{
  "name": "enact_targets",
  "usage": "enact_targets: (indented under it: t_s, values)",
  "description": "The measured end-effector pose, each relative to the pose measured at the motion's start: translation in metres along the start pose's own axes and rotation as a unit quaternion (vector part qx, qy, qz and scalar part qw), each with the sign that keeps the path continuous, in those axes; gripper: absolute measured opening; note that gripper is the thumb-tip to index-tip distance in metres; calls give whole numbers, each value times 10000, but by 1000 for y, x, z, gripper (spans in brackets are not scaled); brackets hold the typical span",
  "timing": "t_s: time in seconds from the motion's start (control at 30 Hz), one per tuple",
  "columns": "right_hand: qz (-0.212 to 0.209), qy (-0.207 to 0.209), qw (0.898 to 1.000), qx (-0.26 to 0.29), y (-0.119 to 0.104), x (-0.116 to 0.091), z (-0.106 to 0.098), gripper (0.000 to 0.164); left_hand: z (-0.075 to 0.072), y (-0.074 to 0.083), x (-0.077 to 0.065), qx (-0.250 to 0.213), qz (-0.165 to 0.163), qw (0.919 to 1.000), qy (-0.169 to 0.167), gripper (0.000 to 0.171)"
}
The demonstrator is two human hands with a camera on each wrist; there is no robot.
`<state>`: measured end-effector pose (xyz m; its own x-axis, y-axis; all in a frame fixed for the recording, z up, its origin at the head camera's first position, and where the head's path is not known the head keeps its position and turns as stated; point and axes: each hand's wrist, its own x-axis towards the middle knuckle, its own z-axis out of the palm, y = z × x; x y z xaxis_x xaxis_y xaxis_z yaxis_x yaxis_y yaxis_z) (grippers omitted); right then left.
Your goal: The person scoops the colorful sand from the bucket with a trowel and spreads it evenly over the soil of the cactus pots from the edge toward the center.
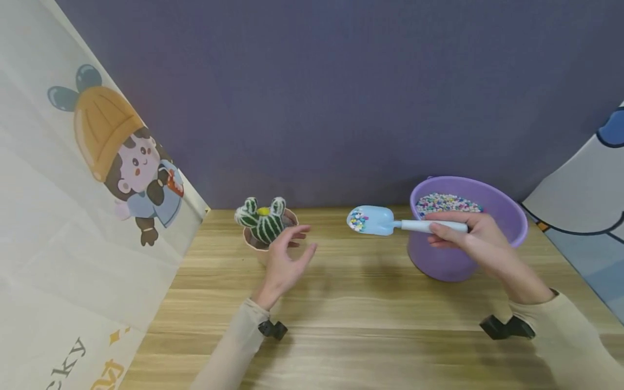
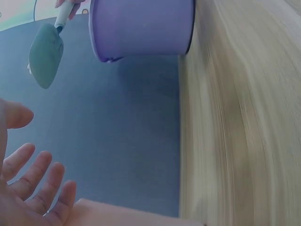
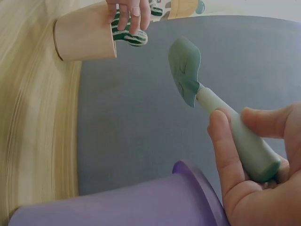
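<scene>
My right hand (image 1: 482,238) grips the pale handle of a small light-blue trowel (image 1: 379,221). Its blade points left, level in the air, with a little heap of colourful pebbles (image 1: 358,220) at the tip. Under that hand stands a purple bucket (image 1: 434,260), partly filled with the same kind of pebbles (image 1: 448,202). My left hand (image 1: 284,265), fingers spread and loosely bent, is beside a pink-beige pot (image 3: 87,34) holding a green-and-white knitted cactus (image 1: 269,229). Nothing is in the left hand. Whether it touches the pot's rim I cannot tell.
The wooden table (image 1: 341,346) runs back to a dark blue-grey panel (image 1: 312,108). A white wall hanging (image 1: 58,227) with a cartoon child borders the left side, and another printed sheet (image 1: 570,200) the right. The bucket's raised rim stands close under the right hand.
</scene>
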<state>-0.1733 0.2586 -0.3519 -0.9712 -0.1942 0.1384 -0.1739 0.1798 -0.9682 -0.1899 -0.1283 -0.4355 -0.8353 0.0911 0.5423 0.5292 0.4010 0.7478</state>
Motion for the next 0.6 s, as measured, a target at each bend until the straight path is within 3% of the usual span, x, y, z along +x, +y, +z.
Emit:
enact_targets:
  t_s: [0.3, 0.47, 0.6]
  values:
    - [170, 66, 9996, -232, -2, 2, 13, 22, -17, -12, -1, 51, 584, 9968, 542, 33]
    - [110, 6, 9994, 324, -1, 5, 19, 24, -26, -20, -3, -2, 674, 9944, 812, 28]
    - [84, -21, 9989, 461, -1, 9, 25, 25, -33, -28, -6, 26, 769, 9914, 1056, 25]
